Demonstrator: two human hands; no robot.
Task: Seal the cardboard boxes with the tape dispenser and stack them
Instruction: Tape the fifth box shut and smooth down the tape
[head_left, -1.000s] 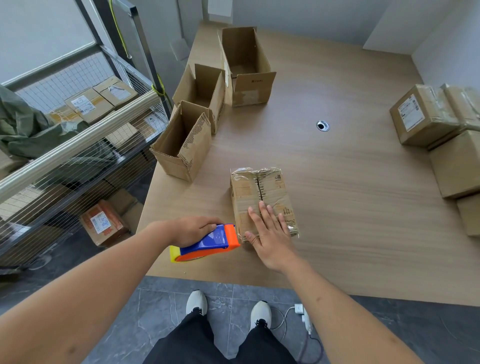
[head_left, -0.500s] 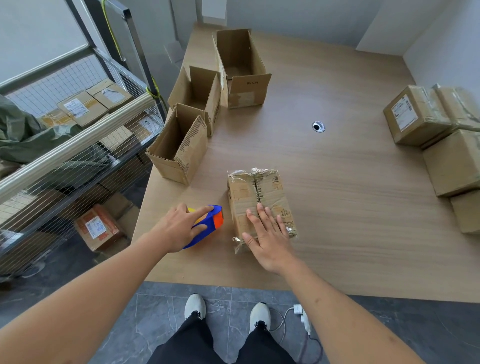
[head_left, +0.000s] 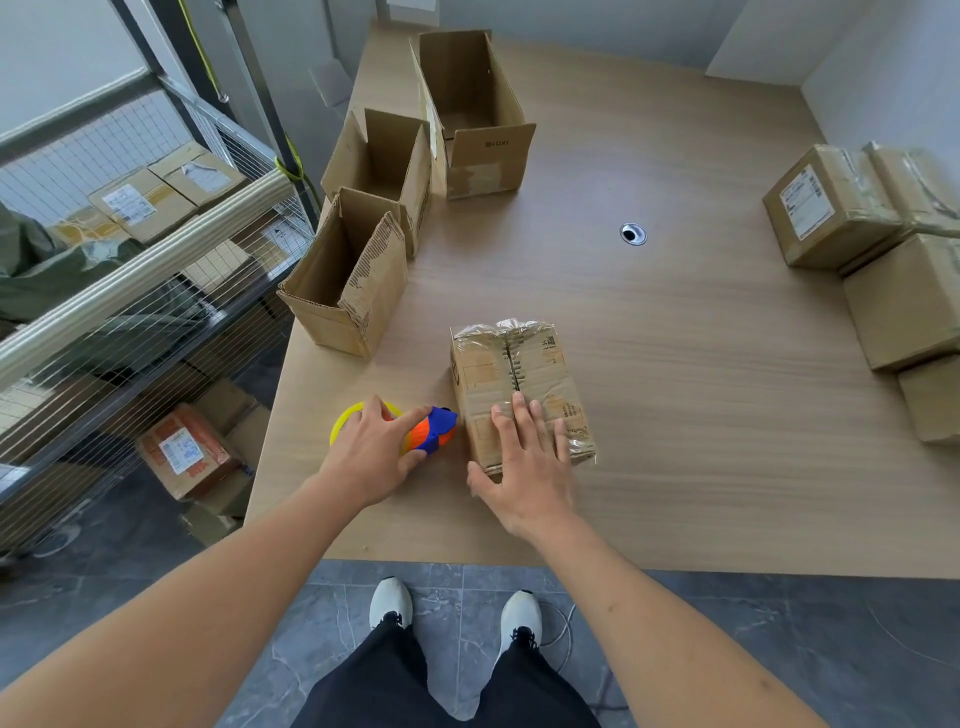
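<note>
Just left of the taped box (head_left: 519, 384), the left hand (head_left: 371, 457) grips the tape dispenser (head_left: 434, 431).

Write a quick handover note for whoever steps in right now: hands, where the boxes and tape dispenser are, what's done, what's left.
Left hand: on the tape dispenser, which lies on the table; grip unclear.
Right hand: flat, fingers straight, on the near end of the taped box.
Done: this box looks taped shut; sealed boxes sit at the table's right edge.
Left: move this box onto that stack, then close, tape and stack the three open boxes at the table's left.
</note>
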